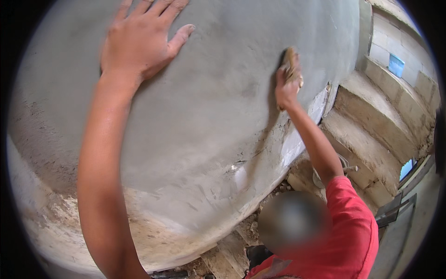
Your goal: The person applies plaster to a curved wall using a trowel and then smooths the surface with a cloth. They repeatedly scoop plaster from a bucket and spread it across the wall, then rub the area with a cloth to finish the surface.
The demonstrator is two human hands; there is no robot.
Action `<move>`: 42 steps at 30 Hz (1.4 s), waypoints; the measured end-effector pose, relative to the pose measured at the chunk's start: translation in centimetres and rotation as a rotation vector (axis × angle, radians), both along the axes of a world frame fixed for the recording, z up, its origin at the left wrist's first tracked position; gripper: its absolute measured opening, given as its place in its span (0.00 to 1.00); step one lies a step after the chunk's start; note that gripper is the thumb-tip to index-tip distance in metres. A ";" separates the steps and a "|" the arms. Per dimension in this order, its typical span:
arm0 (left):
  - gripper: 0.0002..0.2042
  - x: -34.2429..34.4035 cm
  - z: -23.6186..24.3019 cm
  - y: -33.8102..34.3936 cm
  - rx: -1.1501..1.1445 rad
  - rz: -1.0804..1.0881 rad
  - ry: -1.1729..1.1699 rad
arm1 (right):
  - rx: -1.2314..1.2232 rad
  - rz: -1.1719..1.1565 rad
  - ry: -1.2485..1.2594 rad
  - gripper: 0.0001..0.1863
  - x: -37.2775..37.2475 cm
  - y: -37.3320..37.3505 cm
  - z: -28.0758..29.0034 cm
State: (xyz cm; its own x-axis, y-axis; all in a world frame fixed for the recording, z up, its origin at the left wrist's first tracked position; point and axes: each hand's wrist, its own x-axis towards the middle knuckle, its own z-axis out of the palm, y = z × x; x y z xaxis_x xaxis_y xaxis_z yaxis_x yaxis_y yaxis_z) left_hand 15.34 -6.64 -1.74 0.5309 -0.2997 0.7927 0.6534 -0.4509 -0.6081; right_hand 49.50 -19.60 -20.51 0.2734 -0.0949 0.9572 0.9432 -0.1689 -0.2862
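My left hand rests on the grey plastered wall at the upper left, back of the hand toward me. Its fingers are spread and run out past the top edge; the thumb, dusted pale, stretches to the right. Nothing is held in it. My left forearm rises from the lower edge in front of the wall. My right hand does not show. To the right, a co-worker's hand grips a tan, block-like tool against the wall; the kind of tool is unclear.
The co-worker in a red shirt stands close at lower right. Concrete stairs climb at the right, with a blue container on a ledge. Rubble and boards lie below the wall, whose lower part is rough and unevenly coated.
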 end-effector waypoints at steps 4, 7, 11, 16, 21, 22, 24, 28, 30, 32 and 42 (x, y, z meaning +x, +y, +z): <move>0.36 0.0 0.1 0.1 0.015 -0.015 0.006 | 0.089 0.064 0.078 0.35 -2.3 0.7 3.8; 0.36 0.1 0.1 0.4 0.017 -0.011 -0.010 | -0.040 -0.063 -0.380 0.35 -4.7 1.4 2.3; 0.36 -0.1 0.0 0.5 0.002 0.002 0.005 | -0.114 -0.024 -0.198 0.36 -3.5 0.0 0.2; 0.36 0.0 0.1 0.2 0.068 -0.067 0.012 | 0.073 0.005 0.105 0.37 -2.7 1.1 4.5; 0.36 0.2 0.0 0.3 -0.049 -0.009 0.015 | -0.199 -0.060 -0.346 0.38 -4.1 0.5 -0.5; 0.36 0.1 -0.1 0.4 -0.035 -0.017 0.023 | -0.215 -0.057 -0.426 0.39 -3.9 0.1 -0.7; 0.36 -0.1 0.1 0.6 0.003 -0.056 0.026 | -0.037 -0.013 -0.060 0.39 -3.0 0.5 1.4; 0.35 0.1 0.4 1.5 0.034 -0.116 0.028 | 0.020 -0.058 -0.065 0.40 -2.4 2.6 5.0; 0.35 0.2 0.4 1.8 0.041 -0.112 0.015 | -0.021 -0.046 -0.191 0.38 -3.2 3.3 2.8; 0.35 0.2 0.3 1.9 0.068 -0.130 0.008 | -0.115 -0.052 -0.301 0.37 -3.7 2.5 0.1; 0.35 -0.2 0.5 0.9 -0.029 -0.102 0.041 | 0.010 -0.081 -0.231 0.36 -7.2 2.7 6.1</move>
State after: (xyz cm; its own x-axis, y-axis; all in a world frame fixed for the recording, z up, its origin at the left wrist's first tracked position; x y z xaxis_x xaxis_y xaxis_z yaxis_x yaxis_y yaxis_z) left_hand 15.18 -5.75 -1.26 0.5306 -0.3310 0.7803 0.5781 -0.5319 -0.6188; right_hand 42.28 -16.91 -14.46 0.0381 -0.1173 0.9924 0.9674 -0.2446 -0.0660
